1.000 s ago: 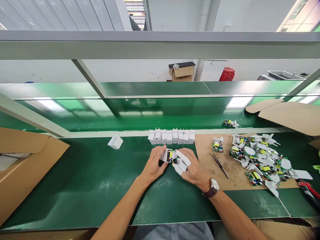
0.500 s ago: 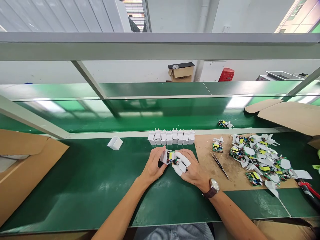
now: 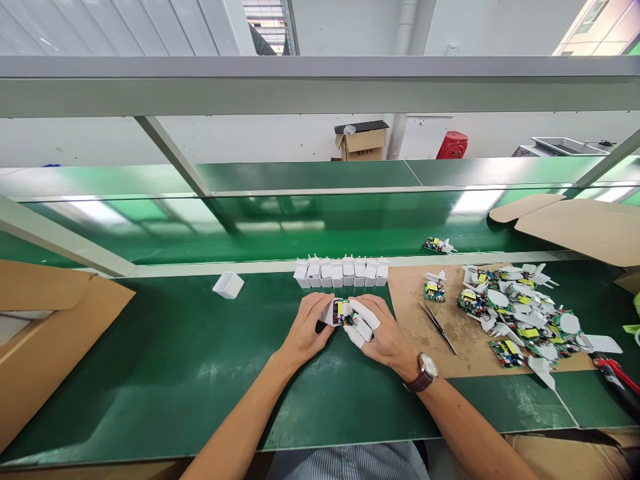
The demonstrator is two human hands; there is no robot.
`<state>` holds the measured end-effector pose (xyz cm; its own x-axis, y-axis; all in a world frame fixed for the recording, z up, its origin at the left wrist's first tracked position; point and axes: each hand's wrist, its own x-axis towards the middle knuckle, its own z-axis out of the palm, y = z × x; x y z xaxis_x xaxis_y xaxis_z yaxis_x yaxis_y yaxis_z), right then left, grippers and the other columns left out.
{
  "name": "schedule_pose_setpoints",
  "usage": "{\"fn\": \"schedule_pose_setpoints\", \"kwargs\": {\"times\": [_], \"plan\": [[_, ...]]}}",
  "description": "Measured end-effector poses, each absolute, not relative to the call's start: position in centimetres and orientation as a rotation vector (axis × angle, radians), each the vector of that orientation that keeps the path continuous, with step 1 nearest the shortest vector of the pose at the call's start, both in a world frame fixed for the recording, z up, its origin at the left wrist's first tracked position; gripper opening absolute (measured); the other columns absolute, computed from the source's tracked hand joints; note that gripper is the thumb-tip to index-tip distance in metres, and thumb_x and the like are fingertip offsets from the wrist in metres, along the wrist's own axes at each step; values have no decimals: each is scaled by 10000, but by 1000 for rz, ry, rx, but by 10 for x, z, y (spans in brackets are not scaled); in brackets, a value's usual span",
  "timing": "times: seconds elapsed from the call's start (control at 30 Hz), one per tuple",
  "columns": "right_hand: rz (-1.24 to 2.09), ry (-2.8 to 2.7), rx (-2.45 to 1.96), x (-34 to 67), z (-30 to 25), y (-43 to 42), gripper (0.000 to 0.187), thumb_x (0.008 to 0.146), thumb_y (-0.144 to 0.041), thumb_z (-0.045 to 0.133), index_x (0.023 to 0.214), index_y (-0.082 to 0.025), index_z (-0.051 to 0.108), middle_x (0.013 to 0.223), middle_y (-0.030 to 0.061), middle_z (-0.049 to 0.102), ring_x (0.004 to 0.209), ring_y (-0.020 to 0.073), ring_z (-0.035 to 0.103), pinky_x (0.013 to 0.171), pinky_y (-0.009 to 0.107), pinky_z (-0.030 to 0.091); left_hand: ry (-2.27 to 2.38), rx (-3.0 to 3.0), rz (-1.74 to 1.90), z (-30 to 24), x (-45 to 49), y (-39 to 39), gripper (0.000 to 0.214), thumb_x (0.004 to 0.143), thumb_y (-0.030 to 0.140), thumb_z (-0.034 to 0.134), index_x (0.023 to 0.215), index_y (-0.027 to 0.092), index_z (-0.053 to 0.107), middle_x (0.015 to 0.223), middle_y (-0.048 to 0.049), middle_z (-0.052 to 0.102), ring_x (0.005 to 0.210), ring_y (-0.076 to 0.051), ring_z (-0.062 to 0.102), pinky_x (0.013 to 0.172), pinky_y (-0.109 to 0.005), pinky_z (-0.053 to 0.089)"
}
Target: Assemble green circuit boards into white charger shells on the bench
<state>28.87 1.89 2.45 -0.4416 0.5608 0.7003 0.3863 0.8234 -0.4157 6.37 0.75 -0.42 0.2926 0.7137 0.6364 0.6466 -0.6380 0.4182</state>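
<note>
My left hand (image 3: 306, 330) is closed around a small white plastic case (image 3: 327, 312), whose open end faces right. My right hand (image 3: 387, 337), with white covers on its fingers, grips a circuit board (image 3: 344, 311) with yellow and black parts. The board's left end is at the mouth of the case; how far it sits inside is hidden. Just beyond my hands stands a row of several white cases (image 3: 342, 272). Another white case (image 3: 229, 285) lies apart on the left.
On the right, a brown board (image 3: 405, 307) bears tweezers (image 3: 437, 327) and a heap of circuit boards (image 3: 525, 313). Red-handled pliers (image 3: 617, 377) lie at the far right. A cardboard box (image 3: 65, 333) stands left. A lone circuit board (image 3: 440, 245) lies beyond the pale rail.
The lone circuit board beyond the rail has shifted left. My hands keep nearly the same hold on the case and circuit board. The whole view has moved slightly.
</note>
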Motion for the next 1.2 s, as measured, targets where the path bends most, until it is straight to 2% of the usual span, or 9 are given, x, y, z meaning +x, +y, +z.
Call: {"fn": "schedule_pose_setpoints", "kwargs": {"times": [0.23,0.67,0.8,0.9,0.97,1.03,1.2], "plan": [[247,-2089,-698,289,23,19,720,953,-140,640,1584,-265,318,1316,134,639,1208,304,600,986,527,583,1255,2456,1316,-3,65,8,615,932,137,637,1498,255,426,1302,-139,584,1230,-297,566,1035,-508,540],[328,-2117,-682,289,16,21,693,959,-130,623,1578,-260,340,1345,136,618,1241,297,565,1023,508,551,1214,2450,1321,-4,69,7,610,939,142,629,1502,243,416,1304,-150,581,1227,-297,561,1040,-514,532],[364,-2124,-648,290,19,22,644,959,-278,695,1533,-251,403,1285,136,641,1217,302,575,1011,509,550,1173,2336,1253,-11,71,4,603,938,220,663,1492,259,426,1344,-151,561,1257,-301,560,1066,-519,520],[443,-2112,-647,293,21,23,542,986,-377,653,1480,-246,473,1222,131,654,1138,295,606,952,502,566,1139,2110,1112,-17,73,2,687,942,282,662,1543,266,329,1393,-149,549,1255,-282,593,1073,-498,528],[473,-2073,-670,293,21,24,396,1038,-312,555,1431,-273,534,1144,105,679,1044,261,633,880,460,581,1093,1973,1029,-18,73,3,743,952,268,629,1582,265,236,1341,-131,604,1192,-257,640,1062,-488,535],[487,-2036,-677,291,20,24,353,1043,-211,518,1376,-304,591,1087,78,696,995,233,645,854,424,582,1078,1872,1007,-16,73,3,750,954,263,617,1590,262,219,1290,-118,644,1153,-250,661,1052,-488,534],[565,-2133,-669,283,12,22,432,978,-159,606,1388,-295,590,1346,103,626,1230,254,616,1038,452,551,1010,1588,1136,-7,68,2,774,963,310,626,1601,264,191,1381,-155,595,1222,-261,629,1056,-485,510]]}}
